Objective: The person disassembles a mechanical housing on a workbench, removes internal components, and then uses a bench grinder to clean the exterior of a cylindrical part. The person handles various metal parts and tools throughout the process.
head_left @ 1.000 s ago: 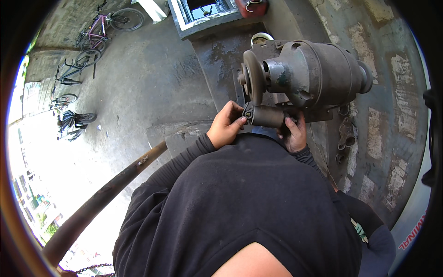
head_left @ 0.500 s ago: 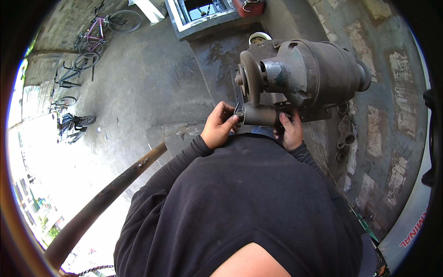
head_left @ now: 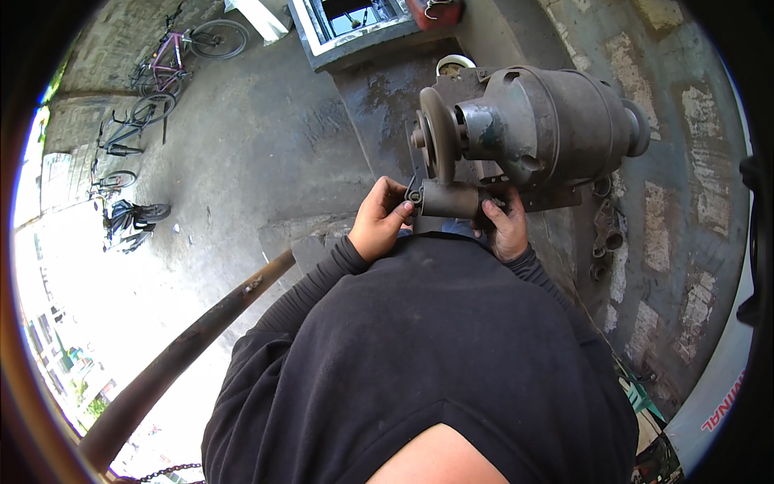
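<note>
A dark grey metal cylinder (head_left: 450, 199) lies level between my two hands, in front of a bench grinder (head_left: 556, 125). My left hand (head_left: 380, 219) pinches a small ring-shaped fitting (head_left: 414, 197) at the cylinder's left end, thumb and fingers closed on it. Around the right end, my right hand (head_left: 506, 226) is closed with its thumb along the near side; its other fingers are partly hidden. The grinding wheel (head_left: 436, 135) stands just beyond the cylinder, its lower rim meeting the cylinder's far edge in view. Whether they touch, I cannot tell.
Behind the grinder sits a round pale container (head_left: 454, 63). A red object (head_left: 435, 12) and a framed opening (head_left: 347, 20) are farther off. A thick brown pole (head_left: 193, 347) slants at my left. Bicycles (head_left: 165, 64) stand far left; a block wall (head_left: 657, 226) rises at right.
The cylinder has shifted slightly left and turned a little in my hands. My right thumb has moved left along it. Both hands keep their hold.
</note>
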A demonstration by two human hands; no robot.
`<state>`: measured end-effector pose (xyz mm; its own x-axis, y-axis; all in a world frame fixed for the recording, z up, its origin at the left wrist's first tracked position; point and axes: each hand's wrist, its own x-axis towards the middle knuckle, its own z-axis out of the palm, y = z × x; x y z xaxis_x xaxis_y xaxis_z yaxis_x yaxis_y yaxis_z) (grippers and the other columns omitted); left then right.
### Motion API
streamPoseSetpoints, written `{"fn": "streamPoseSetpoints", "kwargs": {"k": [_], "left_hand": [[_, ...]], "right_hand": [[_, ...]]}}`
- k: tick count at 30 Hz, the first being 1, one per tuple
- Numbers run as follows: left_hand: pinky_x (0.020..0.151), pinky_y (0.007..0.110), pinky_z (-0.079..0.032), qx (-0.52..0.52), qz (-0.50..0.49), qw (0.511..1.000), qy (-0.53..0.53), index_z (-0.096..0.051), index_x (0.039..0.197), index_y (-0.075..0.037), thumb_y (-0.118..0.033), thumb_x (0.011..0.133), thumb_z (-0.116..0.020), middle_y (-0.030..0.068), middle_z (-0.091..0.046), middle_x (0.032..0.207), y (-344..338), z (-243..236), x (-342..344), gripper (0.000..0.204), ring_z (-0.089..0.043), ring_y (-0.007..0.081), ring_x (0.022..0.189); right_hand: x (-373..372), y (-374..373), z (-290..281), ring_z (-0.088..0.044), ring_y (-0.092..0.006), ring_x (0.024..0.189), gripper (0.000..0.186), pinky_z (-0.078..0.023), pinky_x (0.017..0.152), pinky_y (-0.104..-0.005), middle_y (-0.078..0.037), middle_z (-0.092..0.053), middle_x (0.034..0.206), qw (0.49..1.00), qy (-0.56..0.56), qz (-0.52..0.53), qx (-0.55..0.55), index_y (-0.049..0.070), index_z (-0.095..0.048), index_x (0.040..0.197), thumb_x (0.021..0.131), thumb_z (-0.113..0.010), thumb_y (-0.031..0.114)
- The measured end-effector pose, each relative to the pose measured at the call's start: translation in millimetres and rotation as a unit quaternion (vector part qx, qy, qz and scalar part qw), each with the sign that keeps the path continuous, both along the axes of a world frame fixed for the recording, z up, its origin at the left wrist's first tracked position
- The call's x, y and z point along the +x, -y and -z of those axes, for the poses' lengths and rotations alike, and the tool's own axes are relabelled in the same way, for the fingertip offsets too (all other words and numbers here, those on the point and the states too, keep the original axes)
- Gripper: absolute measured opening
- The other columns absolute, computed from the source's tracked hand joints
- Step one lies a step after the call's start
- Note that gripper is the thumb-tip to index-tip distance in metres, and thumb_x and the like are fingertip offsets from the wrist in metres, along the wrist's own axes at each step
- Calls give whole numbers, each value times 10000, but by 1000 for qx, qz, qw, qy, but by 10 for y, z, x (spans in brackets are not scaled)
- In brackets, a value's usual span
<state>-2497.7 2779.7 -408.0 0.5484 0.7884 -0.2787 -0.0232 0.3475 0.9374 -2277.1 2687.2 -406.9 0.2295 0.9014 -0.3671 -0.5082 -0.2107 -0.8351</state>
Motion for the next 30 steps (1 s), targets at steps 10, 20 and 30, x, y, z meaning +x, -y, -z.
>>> {"fn": "streamPoseSetpoints", "kwargs": {"k": [10,20,30], "left_hand": [[611,240,-508,-2,41,998,-41,-467,1044,-10,0,919,-549,65,-594,906,-24,-20,52,151,-568,95,794],[707,270,-513,-3,5,1000,-6,-463,1029,-12,0,926,-539,66,-601,915,-39,24,-9,129,-597,118,859],[645,262,-497,-28,-19,999,-1,-463,1033,-12,-9,931,-541,71,-600,887,-69,35,-127,129,-591,115,817]], "right_hand": [[-19,2,-106,-574,-153,654,265,-446,485,-276,-81,-578,871,998,-32,53,-22,64,-452,1134,907,-580,119],[-73,-52,-42,-582,-161,642,296,-462,487,-284,-74,-581,890,994,-82,62,-26,58,-468,1125,895,-637,136],[-125,-104,-2,-595,-170,666,283,-485,488,-302,-78,-596,904,998,-55,-14,-9,68,-450,1097,892,-639,119]]}}
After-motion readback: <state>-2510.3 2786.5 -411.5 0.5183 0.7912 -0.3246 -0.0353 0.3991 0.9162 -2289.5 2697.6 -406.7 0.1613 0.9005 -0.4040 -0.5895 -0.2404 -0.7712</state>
